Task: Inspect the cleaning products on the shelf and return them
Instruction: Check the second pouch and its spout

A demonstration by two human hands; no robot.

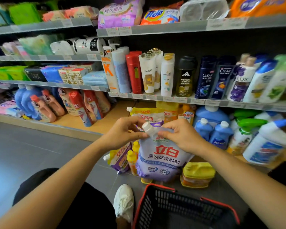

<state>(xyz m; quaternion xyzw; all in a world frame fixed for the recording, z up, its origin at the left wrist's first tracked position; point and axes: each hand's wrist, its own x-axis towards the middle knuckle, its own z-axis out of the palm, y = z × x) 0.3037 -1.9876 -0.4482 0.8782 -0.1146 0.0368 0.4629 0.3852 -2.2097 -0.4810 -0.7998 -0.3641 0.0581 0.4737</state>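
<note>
Lavender pouch (162,164), white-capped, red-lettered, hangs pinched by left hand (124,132) and right hand (182,135)

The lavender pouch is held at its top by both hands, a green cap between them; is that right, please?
The head view shows the cap is white, not green; the left hand and right hand hold the lavender pouch at its top.

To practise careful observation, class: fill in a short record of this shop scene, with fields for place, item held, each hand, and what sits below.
place: shop aisle, at a low wooden shelf of cleaning products
item held: lavender refill pouch, white cap on
left hand: grips the pouch top beside the cap
right hand: pinches the pouch top on the cap's other side
below: black basket with red rim, on the floor
</note>
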